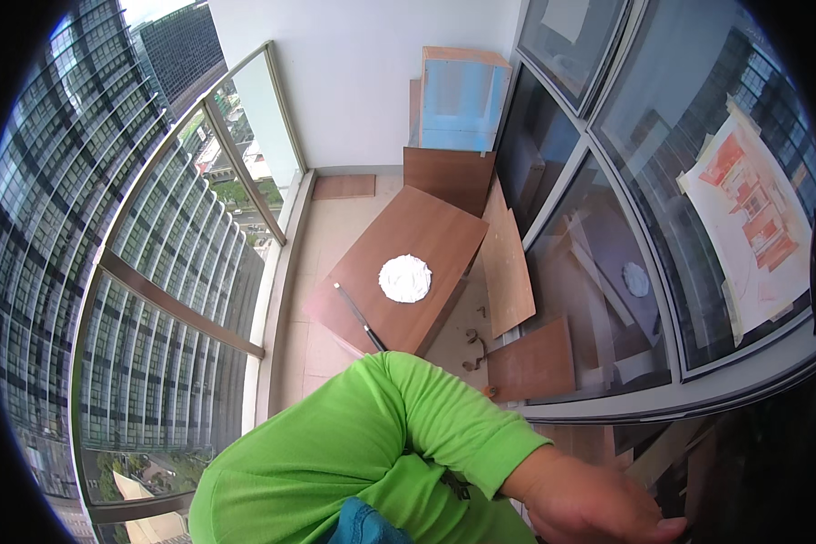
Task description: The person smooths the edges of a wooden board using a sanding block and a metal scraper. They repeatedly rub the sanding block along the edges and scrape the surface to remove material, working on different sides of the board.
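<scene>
My left arm, in a bright green sleeve (299,442), bends across my body, so my left hand (585,500) is at the lower right. The back of this hand and its thumb show, but the other fingers are blurred and hidden. Out of view is my right hand. Before me a brown wood-grain board surface (421,217) lies at an angle. On it rests a round white crumpled cloth (406,278). Left of the cloth lies a slim tool (359,316) with a black end toward me, partly covered by my sleeve.
Glass balcony railing (187,163) runs along the left. On the right are glass doors (605,272) with a taped drawing (755,204). Loose boards (534,360) lean there, near a curved brown object (474,350) on the floor. A wooden box frame (462,102) stands behind.
</scene>
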Demonstrator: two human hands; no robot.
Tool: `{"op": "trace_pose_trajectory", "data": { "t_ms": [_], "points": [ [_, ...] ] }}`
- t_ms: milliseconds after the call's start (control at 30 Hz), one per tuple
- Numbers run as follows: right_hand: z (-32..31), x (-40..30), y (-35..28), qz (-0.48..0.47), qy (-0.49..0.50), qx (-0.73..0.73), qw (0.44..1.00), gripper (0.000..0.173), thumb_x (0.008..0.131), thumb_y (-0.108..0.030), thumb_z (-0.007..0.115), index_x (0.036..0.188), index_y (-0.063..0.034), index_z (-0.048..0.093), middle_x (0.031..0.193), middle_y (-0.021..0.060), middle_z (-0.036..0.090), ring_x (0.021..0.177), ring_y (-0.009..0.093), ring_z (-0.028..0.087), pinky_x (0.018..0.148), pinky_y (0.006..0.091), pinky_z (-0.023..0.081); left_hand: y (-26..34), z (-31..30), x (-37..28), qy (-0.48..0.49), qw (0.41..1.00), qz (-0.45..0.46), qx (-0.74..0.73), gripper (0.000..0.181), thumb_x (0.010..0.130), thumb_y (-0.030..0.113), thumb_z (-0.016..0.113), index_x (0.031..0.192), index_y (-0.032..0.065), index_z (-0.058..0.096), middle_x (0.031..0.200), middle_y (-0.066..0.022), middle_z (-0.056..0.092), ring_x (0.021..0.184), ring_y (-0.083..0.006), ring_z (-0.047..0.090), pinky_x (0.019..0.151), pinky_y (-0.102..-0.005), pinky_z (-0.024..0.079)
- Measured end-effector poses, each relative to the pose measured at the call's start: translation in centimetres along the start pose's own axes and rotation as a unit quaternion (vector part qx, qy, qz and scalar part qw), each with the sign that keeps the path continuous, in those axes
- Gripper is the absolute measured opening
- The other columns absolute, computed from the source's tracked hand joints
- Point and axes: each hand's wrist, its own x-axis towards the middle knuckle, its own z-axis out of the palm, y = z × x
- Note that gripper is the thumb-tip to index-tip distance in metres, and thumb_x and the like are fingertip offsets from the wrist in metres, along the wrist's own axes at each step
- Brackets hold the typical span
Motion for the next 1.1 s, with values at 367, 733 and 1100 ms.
{"op": "trace_pose_trajectory", "data": {
  "t_ms": [367,733,1100],
  "points": [
    [-0.4,1.5,-3.5,-0.018,-0.006,-0.018,1.0,0.046,0.097,-0.044,0.069,0.104,0.0015,0.073,0.089,0.0118,0.074,0.083,0.021,0.068,0.08,0.0395,0.054,-2.5,0.6,1.9,0.001,0.995,-0.069,0.071,0.058,0.113,0.037,0.031,0.121,-0.0118,0.061,0.13,-0.0209,0.064,0.134,-0.0363,0.05,0.116,-0.0461,0.034],
    [-1.4,1.8,-3.7,-0.016,-0.007,-0.022,1.0,0.046,0.096,-0.045,0.069,0.102,0.0004,0.074,0.088,0.0127,0.074,0.082,0.023,0.07,0.079,0.0422,0.055,-3.4,1.2,1.9,0.014,0.989,-0.097,0.109,0.06,0.113,0.041,0.031,0.114,-0.0074,0.066,0.125,-0.0188,0.066,0.136,-0.0378,0.048,0.115,-0.0481,0.034],
    [-4.1,-2.1,5.1,-0.003,0.046,0.012,0.999,0.046,0.095,-0.046,0.069,0.1,-0.0007,0.074,0.088,0.0137,0.074,0.081,0.026,0.071,0.078,0.0448,0.056,-3.3,-0.3,1.0,0.058,0.919,-0.276,0.276,0.063,0.112,0.045,0.03,0.107,-0.0029,0.071,0.12,-0.0167,0.068,0.139,-0.0394,0.045,0.114,-0.05,0.033]
  ]
}}
